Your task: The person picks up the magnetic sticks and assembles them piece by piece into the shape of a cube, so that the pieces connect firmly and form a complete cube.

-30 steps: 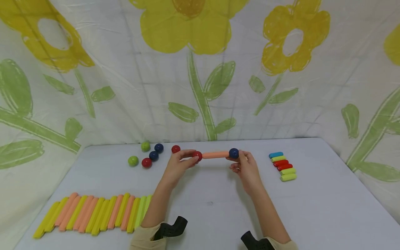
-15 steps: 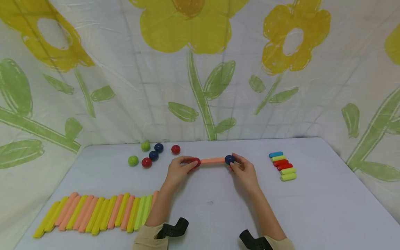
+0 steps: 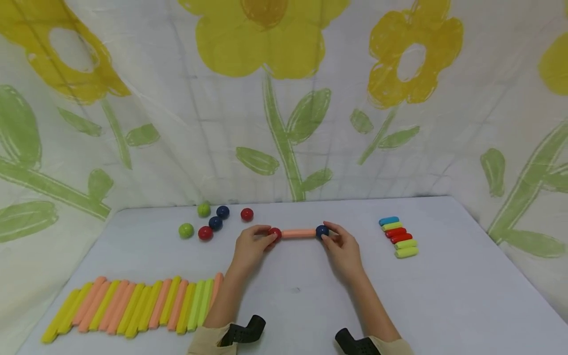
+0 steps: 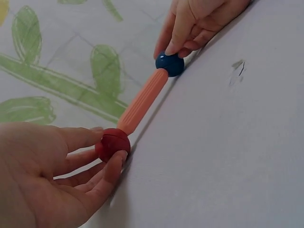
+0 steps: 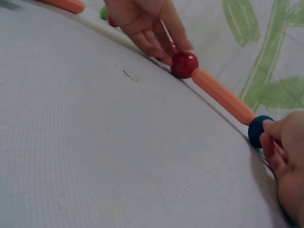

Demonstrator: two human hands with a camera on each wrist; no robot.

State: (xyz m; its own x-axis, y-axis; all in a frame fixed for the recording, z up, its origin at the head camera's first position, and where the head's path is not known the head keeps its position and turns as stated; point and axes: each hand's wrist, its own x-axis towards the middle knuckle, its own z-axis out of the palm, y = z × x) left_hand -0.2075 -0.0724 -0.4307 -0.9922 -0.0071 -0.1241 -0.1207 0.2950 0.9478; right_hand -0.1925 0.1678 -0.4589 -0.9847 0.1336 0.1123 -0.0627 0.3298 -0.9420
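A salmon-orange ridged stick (image 3: 299, 233) joins a red ball (image 3: 275, 233) at its left end to a dark blue ball (image 3: 322, 231) at its right end. The left hand (image 3: 250, 248) pinches the red ball between thumb and fingers. On the other side, the right hand (image 3: 346, 251) pinches the blue ball the same way. In the left wrist view the stick (image 4: 143, 102) sits against both balls, close over the white table. The right wrist view has the blue ball (image 5: 259, 131) partly covered by the right thumb and fingers.
A row of long yellow, salmon and green sticks (image 3: 133, 305) lies at the front left. Loose red, blue and green balls (image 3: 205, 233) stand at the back left. Several short coloured sticks (image 3: 401, 238) lie at the right. A flower-painted cloth (image 3: 213, 148) hangs behind the table.
Both hands have lowered the stick and its two balls toward the table and slightly nearer. The right thumb has shifted onto the near side of the blue ball. The view shifts slightly.
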